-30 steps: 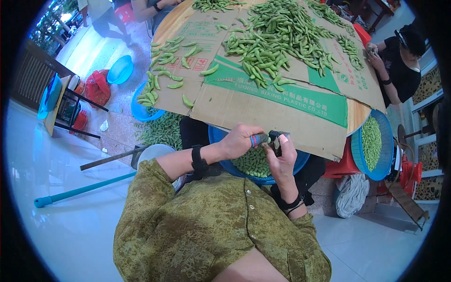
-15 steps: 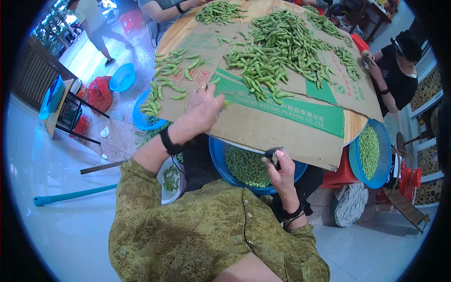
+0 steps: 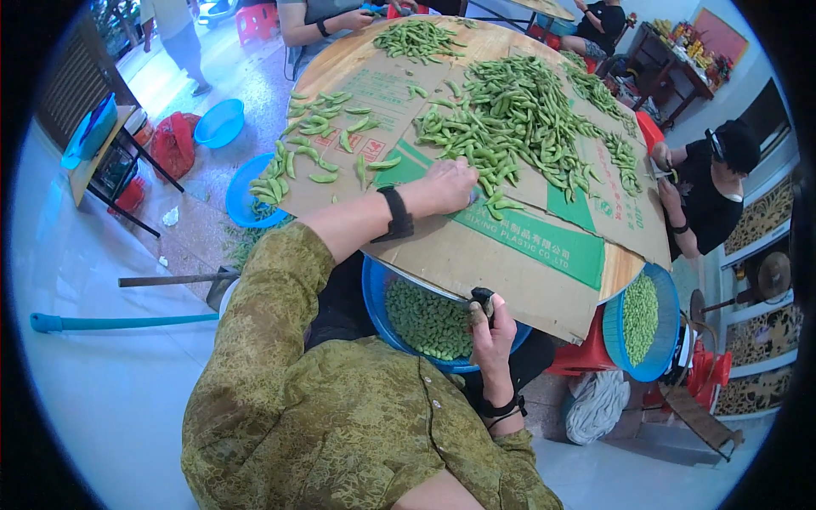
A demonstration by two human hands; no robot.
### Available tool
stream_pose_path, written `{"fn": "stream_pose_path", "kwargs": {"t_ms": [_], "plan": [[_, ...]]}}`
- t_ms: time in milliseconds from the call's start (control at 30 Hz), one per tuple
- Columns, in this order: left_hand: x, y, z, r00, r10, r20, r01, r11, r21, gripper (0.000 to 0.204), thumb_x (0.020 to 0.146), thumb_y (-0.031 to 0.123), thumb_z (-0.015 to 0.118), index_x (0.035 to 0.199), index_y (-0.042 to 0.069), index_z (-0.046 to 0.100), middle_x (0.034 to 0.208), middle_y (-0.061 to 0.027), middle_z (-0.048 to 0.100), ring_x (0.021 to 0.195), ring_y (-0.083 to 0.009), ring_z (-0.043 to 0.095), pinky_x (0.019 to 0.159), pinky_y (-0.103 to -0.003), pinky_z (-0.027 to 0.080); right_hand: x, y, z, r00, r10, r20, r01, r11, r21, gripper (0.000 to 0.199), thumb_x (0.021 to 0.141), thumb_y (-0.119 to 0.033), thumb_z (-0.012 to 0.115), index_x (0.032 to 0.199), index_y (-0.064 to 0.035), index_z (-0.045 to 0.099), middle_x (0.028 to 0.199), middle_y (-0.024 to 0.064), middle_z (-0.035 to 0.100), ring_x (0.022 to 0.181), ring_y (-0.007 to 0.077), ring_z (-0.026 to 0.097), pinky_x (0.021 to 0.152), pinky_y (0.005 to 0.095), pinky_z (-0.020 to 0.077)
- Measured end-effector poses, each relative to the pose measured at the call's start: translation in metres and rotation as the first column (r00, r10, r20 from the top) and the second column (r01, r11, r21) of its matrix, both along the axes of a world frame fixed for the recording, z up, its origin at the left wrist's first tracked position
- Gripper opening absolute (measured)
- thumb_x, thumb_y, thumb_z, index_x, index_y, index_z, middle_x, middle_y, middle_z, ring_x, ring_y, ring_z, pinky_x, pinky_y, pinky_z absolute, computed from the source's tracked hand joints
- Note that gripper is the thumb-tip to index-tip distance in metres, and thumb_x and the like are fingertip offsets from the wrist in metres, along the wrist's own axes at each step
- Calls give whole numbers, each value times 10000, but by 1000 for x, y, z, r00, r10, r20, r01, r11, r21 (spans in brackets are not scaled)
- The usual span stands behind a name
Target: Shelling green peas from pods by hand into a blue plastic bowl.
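My left hand (image 3: 449, 185) reaches out over the flattened cardboard (image 3: 476, 255) on the round table, its fingers resting at the near edge of a big pile of green bean pods (image 3: 510, 119). My right hand (image 3: 491, 327) stays close to my body at the cardboard's front edge, closed around a small dark-handled tool (image 3: 481, 297). Just below it sits a blue basin (image 3: 374, 289) filled with shelled green beans (image 3: 429, 323).
A person in black (image 3: 710, 200) works at the right of the table, another person (image 3: 319, 17) at the far side. A second blue basin of beans (image 3: 642, 319) is at right, a blue bowl (image 3: 242, 200) with pods at left. A red stool (image 3: 586, 353) stands under the table.
My left hand left the tool at my right hand and stretched forward across the cardboard to the pile of pods. My right hand dropped lower, over the blue basin.
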State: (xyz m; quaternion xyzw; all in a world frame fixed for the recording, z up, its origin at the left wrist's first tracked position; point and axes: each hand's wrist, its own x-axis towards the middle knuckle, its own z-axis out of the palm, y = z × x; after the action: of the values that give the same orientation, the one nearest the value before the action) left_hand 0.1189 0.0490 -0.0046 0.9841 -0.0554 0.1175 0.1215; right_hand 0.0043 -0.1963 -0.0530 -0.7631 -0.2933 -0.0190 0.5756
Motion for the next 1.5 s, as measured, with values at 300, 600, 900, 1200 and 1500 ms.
{"fn": "stream_pose_path", "kwargs": {"t_ms": [300, 600, 900, 1200, 1500], "plan": [[-40, 22, 4, 999, -14, -46, 13, 999, -32, 188, 741, 67, 588, 919, 13, 612, 881, -193, 606, 886, -384, 601, 757, -458, 482, 0, 1, 15, 894, 190, -405, -91, 964, 249, 307, 944, -78, 450, 1234, 2, 508, 692, -18, 497, 509, 46, 421, 447, 194, 334], [-89, -16, 8, 989, -131, -75, 27, 643, -765, 177, 778, 2, 648, 954, 11, 627, 832, -60, 653, 751, -115, 599, 682, -261, 483, 5, 9, 21, 754, 281, -594, 41, 882, 470, 328, 985, -183, 423, 1262, -15, 480, 653, 16, 506, 461, 60, 411, 411, 201, 319], [-117, -49, 7, 895, -328, -303, -185, 346, -920, 139, 802, 13, 659, 939, -3, 658, 857, -28, 660, 737, -71, 592, 676, -225, 492, 2, 14, 19, 661, 426, -618, 13, 817, 577, 429, 971, -200, 469, 1365, -43, 403, 722, 35, 533, 494, 76, 454, 414, 203, 366], [-131, -54, 2, 945, -275, -176, -79, 330, -940, 98, 805, 26, 664, 899, 1, 645, 823, -12, 639, 760, -68, 576, 684, -228, 480, -2, 10, 16, 670, 482, -564, -26, 775, 631, 412, 962, -158, 475, 1351, -26, 437, 731, 17, 514, 506, 65, 432, 412, 201, 345], [-127, -45, -8, 834, -516, -196, -293, -113, -950, 68, 820, 35, 643, 882, 27, 617, 797, -39, 624, 708, -103, 599, 597, -229, 477, -4, 8, 19, 692, 465, -552, -43, 790, 612, 367, 955, -103, 465, 1308, -5, 485, 776, -3, 536, 489, 47, 408, 402, 185, 310]]}}
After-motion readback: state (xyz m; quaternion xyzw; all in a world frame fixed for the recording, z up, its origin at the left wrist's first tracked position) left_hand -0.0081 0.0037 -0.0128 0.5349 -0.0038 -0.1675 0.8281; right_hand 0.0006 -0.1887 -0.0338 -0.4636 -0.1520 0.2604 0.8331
